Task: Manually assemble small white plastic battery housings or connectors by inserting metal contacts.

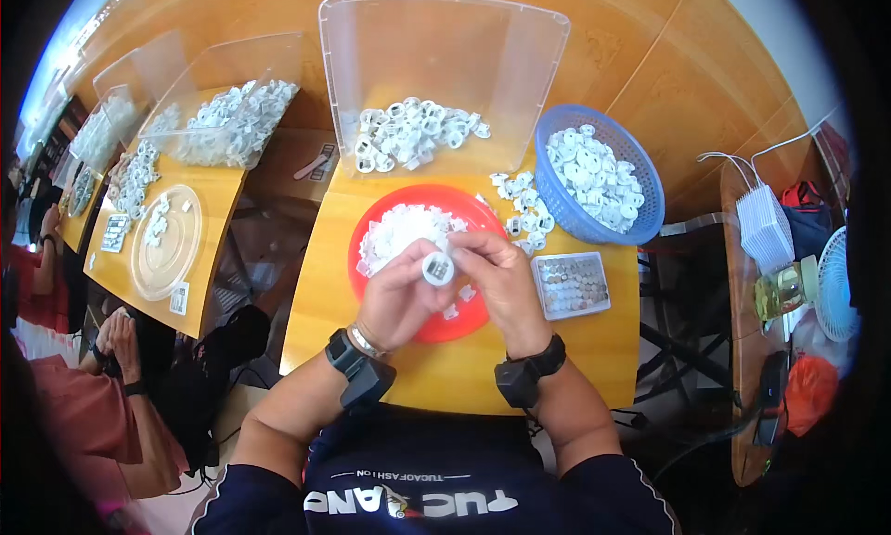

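Gripping a round white piece in curled left hand, with right hand half-curled beside it — grip there unclear — over a red plate.

Dark T-shirt, near: large white lettering, smaller white line. Black-and-white card, left: print too small to read.

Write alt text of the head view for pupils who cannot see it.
A left hand holds a small round white part, the right hand at its edge, above a red plate of white pieces. A blue basket and clear bin stand behind.
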Available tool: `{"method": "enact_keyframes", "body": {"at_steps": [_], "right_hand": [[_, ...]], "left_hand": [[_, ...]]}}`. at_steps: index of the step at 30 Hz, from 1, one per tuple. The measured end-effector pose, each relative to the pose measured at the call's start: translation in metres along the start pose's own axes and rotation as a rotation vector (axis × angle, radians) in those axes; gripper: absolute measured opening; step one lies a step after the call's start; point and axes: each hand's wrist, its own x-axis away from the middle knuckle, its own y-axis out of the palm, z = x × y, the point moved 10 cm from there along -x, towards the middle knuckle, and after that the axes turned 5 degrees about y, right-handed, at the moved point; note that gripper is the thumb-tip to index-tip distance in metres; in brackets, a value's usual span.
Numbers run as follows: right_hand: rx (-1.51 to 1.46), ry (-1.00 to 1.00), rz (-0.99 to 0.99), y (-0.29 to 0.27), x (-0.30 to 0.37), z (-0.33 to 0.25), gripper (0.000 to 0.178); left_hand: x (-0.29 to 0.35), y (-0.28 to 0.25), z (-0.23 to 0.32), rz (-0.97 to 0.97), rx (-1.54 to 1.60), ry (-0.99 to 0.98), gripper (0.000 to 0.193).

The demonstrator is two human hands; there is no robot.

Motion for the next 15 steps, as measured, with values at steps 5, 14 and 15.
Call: {"method": "enact_keyframes", "body": {"at_steps": [5,14,15], "right_hand": [[0.057,-0.044,0.074,-0.009,0.001,0.002,0.022],[0.084,-0.03,0.144,-0.016,0.003,0.0,0.018],[0.047,-0.025,0.129,-0.016,0.004,0.001,0.017]], "left_hand": [[-0.013,-0.007,-0.01,-0.035,-0.002,-0.049,0.022],[-0.009,-0.018,-0.022,0.017,-0.021,-0.11,0.023],[-0.009,-0.019,-0.024,0.02,-0.017,-0.113,0.023]]}}
